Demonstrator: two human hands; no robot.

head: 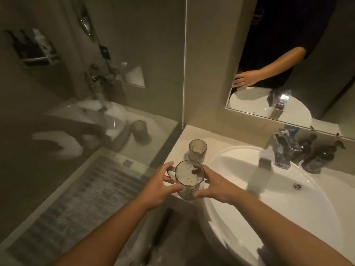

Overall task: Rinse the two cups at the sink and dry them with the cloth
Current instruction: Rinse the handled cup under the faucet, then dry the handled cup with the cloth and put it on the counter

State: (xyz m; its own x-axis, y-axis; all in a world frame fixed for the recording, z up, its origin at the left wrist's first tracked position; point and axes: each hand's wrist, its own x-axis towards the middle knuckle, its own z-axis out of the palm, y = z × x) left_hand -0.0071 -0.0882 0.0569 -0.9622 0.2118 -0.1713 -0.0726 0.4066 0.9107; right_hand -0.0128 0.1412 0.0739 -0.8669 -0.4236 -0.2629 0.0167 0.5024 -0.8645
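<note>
A clear ribbed glass cup with a handle (189, 179) is held upright just left of the white sink (288, 198), over the counter's front edge. My left hand (161, 185) grips its handle side and my right hand (213, 186) curls round its right wall. A second clear ribbed cup (197, 150) stands upright on the counter (184, 139) just behind it. A dark cloth (284, 139) is draped over the chrome faucet (276, 156).
Dark pump bottles (320, 158) stand to the right of the faucet. A mirror (299, 60) hangs above the sink. A glass shower screen (96, 93) borders the counter on the left, with a grey mat (82, 192) on the floor below.
</note>
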